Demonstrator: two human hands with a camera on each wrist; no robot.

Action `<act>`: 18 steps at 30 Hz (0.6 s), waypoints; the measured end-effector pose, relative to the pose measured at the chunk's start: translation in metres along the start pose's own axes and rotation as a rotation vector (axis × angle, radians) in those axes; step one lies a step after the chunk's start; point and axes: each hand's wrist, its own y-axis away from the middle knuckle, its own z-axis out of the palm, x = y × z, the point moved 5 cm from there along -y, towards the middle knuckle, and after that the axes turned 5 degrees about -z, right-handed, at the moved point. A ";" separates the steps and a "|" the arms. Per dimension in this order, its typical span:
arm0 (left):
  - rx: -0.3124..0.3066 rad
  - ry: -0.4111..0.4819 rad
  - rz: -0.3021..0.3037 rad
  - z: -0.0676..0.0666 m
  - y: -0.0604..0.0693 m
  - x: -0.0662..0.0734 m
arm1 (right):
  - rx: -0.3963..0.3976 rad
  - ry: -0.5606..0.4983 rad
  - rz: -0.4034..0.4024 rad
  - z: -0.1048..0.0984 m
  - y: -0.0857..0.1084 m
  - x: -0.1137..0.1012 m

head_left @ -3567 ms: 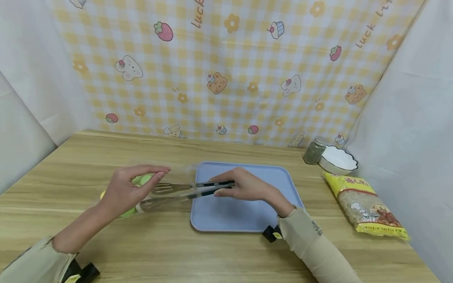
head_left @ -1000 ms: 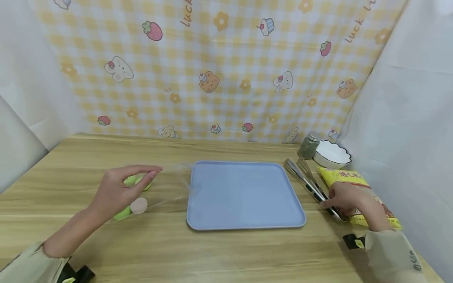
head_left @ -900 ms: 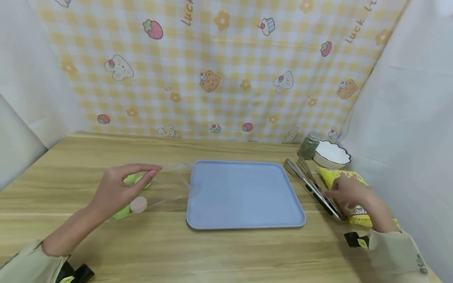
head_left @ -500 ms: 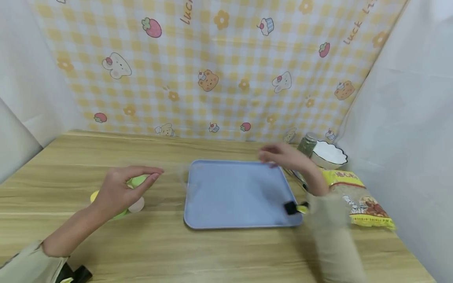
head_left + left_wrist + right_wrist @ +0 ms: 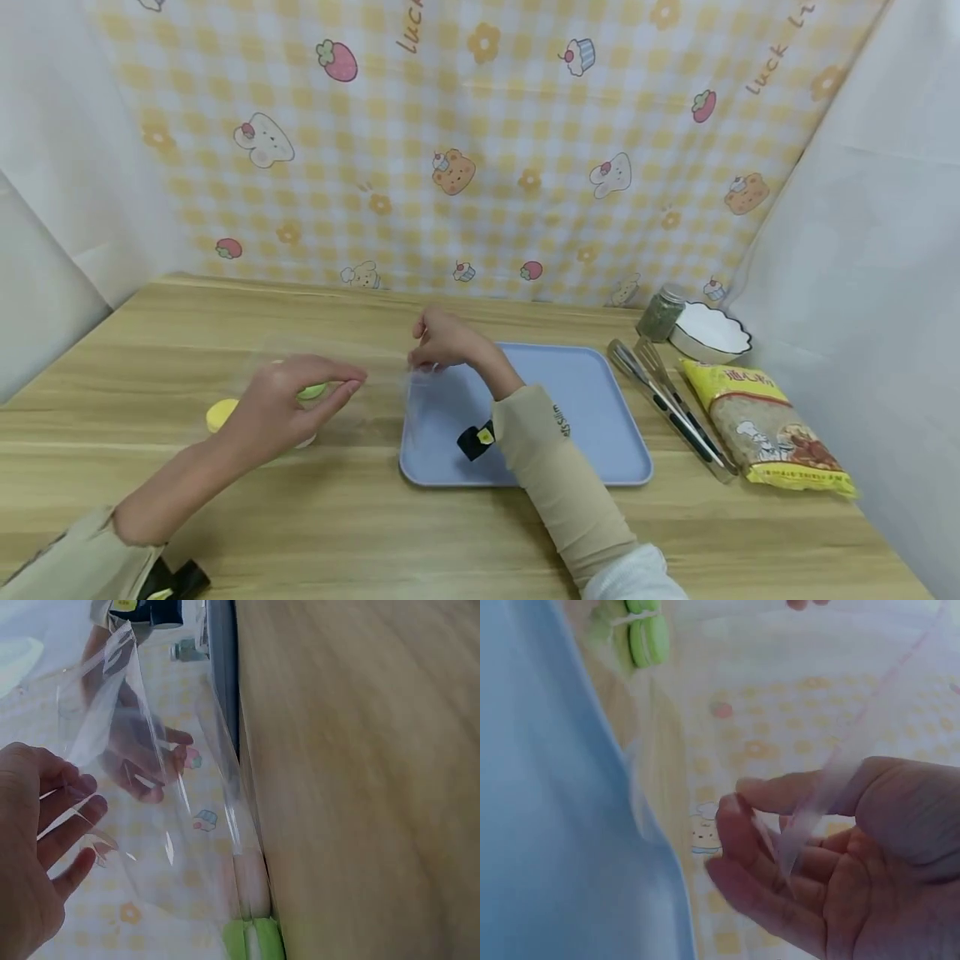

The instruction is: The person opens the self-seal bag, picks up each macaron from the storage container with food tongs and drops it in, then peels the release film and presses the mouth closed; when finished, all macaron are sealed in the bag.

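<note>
A clear plastic bag (image 5: 172, 817) stands upright between my hands, its edges showing as shiny lines. My left hand (image 5: 292, 408) pinches its rim between thumb and forefinger. At the opposite corner, over the tray's back left, my right hand (image 5: 453, 343) pinches the film between thumb and fingertips, as the right wrist view shows. Low in the bag, or just behind its film, sit macarons: green ones (image 5: 648, 641) and a pinkish one (image 5: 250, 885). A yellow macaron (image 5: 222, 413) shows beside my left wrist; whether it lies inside the bag I cannot tell.
A blue tray (image 5: 577, 417) lies under my right forearm. To its right are metal tongs (image 5: 667, 404) with black grips and a yellow pasta packet (image 5: 765, 429). A jar of dried herbs (image 5: 661, 313) and a white scalloped dish (image 5: 710, 333) stand behind them.
My right hand has laid the tongs down right of the tray, let go, and swung left across the tray to the bag. My left hand has kept its pinch on the bag.
</note>
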 end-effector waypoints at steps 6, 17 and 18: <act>-0.097 -0.138 -0.088 -0.005 -0.001 0.017 | -0.006 -0.034 -0.007 0.004 -0.003 0.007; -0.343 -0.578 0.211 0.024 0.030 0.054 | -0.018 -0.011 -0.038 0.003 0.001 0.001; -0.343 -0.633 0.240 0.027 0.030 0.054 | -0.016 -0.017 -0.037 0.002 0.002 0.001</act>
